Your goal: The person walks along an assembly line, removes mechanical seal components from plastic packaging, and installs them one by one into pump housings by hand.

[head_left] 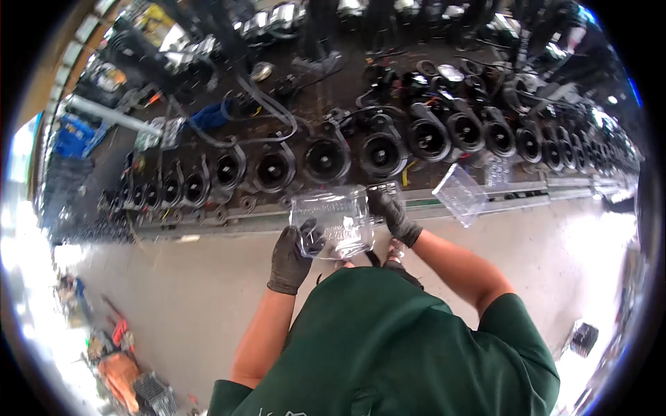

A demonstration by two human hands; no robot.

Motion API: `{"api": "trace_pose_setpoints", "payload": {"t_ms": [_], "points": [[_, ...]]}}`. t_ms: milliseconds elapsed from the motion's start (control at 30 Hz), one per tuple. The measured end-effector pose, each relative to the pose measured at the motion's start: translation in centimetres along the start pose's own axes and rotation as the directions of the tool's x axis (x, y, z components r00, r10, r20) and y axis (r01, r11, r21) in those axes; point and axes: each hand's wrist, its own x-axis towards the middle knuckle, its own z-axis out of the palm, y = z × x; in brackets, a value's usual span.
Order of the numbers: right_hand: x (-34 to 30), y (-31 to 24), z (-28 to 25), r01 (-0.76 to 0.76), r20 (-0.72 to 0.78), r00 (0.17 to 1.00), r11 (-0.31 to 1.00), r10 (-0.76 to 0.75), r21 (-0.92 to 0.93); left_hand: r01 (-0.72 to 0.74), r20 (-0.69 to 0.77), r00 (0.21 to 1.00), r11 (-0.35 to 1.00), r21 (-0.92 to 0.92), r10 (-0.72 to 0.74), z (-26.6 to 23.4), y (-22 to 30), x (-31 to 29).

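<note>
Plastic tray (340,216), between dark-gloved hands (288,263) (394,218)

The left grip (290,263) holds a clear plastic tray (338,212) near round black parts (382,153).

Head-worn fisheye, close above green shirt (374,340), facing down, bench (316,100) beyond.

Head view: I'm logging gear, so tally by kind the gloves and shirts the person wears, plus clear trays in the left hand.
Dark gloves, on left hand and right hand: 2
Green shirt: 1
Clear plastic tray: 1
Total: 4
</note>
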Motion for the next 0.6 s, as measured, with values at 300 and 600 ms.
{"api": "trace_pose_setpoints", "payload": {"t_ms": [300, 600], "points": [[-10.2, -6.7, 1.7, -0.064, -0.539, 0.84, 0.998, 0.059, 0.01, 0.134, 0.031, 0.983, 0.826, 0.547, -0.18, 9.1, -5.7, 6.8], [-15.5, -4.9, -17.0, -0.006, -0.772, 0.625, 0.988, -0.119, -0.157, -0.431, 0.431, 0.902, 0.032, 0.902, 0.015, 17.5, -20.6, 18.4]]}}
